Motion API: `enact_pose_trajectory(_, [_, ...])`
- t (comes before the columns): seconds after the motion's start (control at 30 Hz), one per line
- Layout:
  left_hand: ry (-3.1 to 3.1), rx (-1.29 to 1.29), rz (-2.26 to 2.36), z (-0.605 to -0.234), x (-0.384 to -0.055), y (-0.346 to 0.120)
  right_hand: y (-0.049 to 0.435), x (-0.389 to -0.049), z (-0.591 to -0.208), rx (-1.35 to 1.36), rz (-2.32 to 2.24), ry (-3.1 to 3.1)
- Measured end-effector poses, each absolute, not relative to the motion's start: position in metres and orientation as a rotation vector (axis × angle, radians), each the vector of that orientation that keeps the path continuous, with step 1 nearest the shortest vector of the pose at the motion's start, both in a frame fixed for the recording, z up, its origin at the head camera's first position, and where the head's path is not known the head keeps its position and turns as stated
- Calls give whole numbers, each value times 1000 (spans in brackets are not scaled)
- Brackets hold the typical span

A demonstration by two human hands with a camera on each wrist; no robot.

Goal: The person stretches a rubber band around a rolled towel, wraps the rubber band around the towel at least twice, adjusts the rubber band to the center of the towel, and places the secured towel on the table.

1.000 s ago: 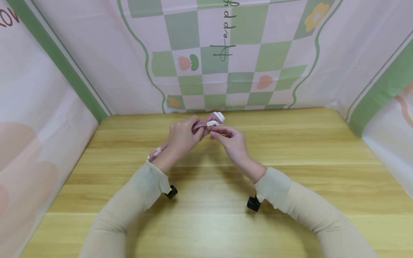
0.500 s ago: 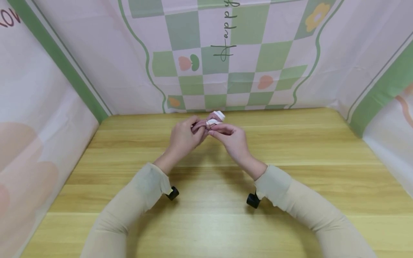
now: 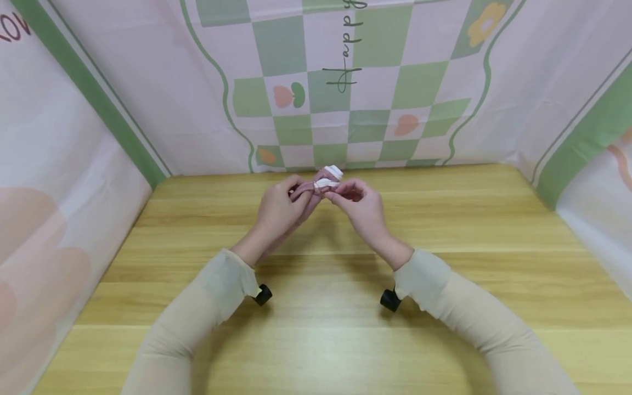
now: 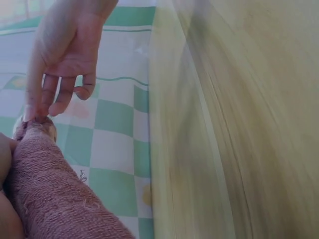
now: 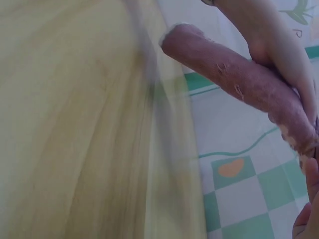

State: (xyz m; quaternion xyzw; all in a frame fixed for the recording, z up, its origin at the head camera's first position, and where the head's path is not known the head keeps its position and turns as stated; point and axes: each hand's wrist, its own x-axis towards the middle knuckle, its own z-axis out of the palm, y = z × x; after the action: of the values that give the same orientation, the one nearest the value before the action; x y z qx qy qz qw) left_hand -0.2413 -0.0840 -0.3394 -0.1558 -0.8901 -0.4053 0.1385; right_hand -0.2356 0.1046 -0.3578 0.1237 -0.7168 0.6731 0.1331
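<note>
Both forearms extend from the near edge and converge at the far middle of the counter [image 3: 321, 340]. The left hand [image 3: 278, 206] wraps the rolled towel [image 5: 239, 79], fingers curled and thumb on the near side. The right hand [image 3: 365, 211] approaches from the right, wrist bent to the left; its thumb and fingertips pinch the roll near its far end. The exact fold under those fingertips is too small to tell.

The towel lies across the scene, far end to the right, near end to the left beneath the left wrist. It is held near the far edge of the counter.

Count: one rolled towel, pink, with two white areas showing at the far end; two beige sleeves [image 3: 484, 323]; two grey cuffs [image 3: 422, 280], one per wrist; two black cylindrical parts [image 3: 390, 300], one beside each cuff. Printed cloth [image 3: 380, 44] stands behind the counter.
</note>
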Motion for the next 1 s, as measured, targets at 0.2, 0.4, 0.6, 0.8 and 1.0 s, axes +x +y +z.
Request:
enact_pose_trajectory(0.2, [-2615, -515, -1286, -339, -242, -86, 112, -240, -354, 317, 2097, -2120])
enact_pose_trajectory(0.4, [-2699, -620, -1291, -337, -244, -90, 123, -246, -349, 469, 2168, -2309])
enact_pose_trajectory(0.6, [-2776, -711, -1362, -338, -243, -93, 133, -250, -344, 663, 2055, -2531])
enact_pose_trajectory(0.8, [-2775, -715, -1404, -338, -242, -93, 141, -252, -339, 726, 1972, -2597])
enact_pose_trajectory(1.0, [-2748, -721, -1474, -339, -244, -91, 143, -256, -334, 734, 1985, -2586])
